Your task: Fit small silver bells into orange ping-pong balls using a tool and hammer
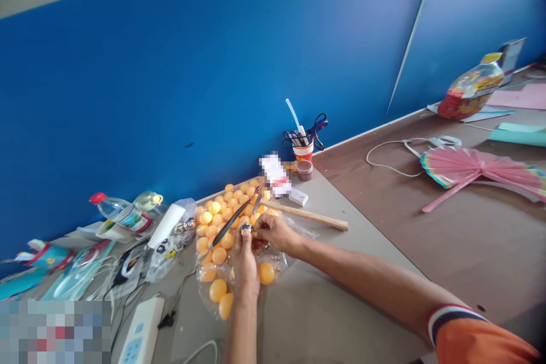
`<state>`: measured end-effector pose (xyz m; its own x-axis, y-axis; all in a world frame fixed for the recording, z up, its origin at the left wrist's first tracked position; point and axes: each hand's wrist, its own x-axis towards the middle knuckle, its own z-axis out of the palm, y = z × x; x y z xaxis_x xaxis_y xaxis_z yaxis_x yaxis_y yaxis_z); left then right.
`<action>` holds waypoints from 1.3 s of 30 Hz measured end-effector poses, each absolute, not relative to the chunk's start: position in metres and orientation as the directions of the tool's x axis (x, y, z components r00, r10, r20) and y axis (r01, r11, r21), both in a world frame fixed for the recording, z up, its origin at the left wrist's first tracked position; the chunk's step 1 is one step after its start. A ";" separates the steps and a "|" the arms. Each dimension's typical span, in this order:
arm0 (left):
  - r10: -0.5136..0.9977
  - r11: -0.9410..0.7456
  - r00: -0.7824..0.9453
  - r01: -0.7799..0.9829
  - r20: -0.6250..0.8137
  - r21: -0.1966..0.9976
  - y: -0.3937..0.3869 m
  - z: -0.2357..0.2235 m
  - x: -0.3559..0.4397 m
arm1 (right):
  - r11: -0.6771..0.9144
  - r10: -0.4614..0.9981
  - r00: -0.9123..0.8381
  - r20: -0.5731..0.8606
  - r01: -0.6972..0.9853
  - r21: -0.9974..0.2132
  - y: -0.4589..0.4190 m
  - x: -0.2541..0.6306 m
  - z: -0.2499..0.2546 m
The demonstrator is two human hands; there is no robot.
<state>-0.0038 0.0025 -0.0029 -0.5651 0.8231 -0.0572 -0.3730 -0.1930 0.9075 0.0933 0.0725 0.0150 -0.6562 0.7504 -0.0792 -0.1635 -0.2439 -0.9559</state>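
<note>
My left hand (246,264) is closed, thumb uppermost, around a small shiny silver round piece (246,229), too small to name surely. From the right, my right hand (275,232) reaches in with fingers pinched together against the piece's side; whatever lies between those fingertips is hidden. Both hands are over a clear plastic bag (207,291) filled with orange balls (219,255). Loose orange balls (267,273) show beside my wrists. Across the bag lies a dark strap-like strip (230,224). A hammer with a wooden handle (315,217) rests just beyond my right hand.
Left of the bag are a plastic bottle (123,213), crumpled clear packaging (164,256), cables and a white power strip (141,330). Behind stand a cup of tools (303,151) and a small jar (304,170). A pink folding fan (469,166) and a drink bottle (471,91) are at right.
</note>
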 end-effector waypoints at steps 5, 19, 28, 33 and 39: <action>0.804 -0.184 -0.593 -0.322 -0.046 0.928 -0.001 0.000 0.000 | -0.247 0.782 -0.614 -0.106 -0.150 -0.957 0.072 0.091 0.012; 0.812 -0.229 -0.542 -0.637 -0.216 0.736 0.000 0.021 -0.014 | 0.214 0.771 -0.636 0.027 0.219 -0.952 0.093 0.104 0.004; 0.790 -0.212 -0.546 -0.669 -0.278 0.712 -0.001 0.030 -0.009 | 0.662 0.631 -0.749 0.201 0.385 -0.643 0.074 0.103 -0.027; 0.793 -0.209 -0.541 -0.674 -0.280 0.709 -0.001 0.028 -0.011 | 0.692 0.648 -0.702 0.295 0.381 -0.614 0.079 0.101 -0.035; 0.834 -0.212 -0.505 -0.664 -0.221 0.717 -0.002 0.027 -0.010 | 0.687 0.637 -0.769 0.045 0.541 -0.486 0.074 0.103 -0.012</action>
<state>-0.0101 -0.0021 0.0266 -0.5048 0.8344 -0.2214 -0.6645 -0.2118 0.7167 0.1026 0.0737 -0.0122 -0.7692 0.6374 0.0450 0.5407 0.6868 -0.4857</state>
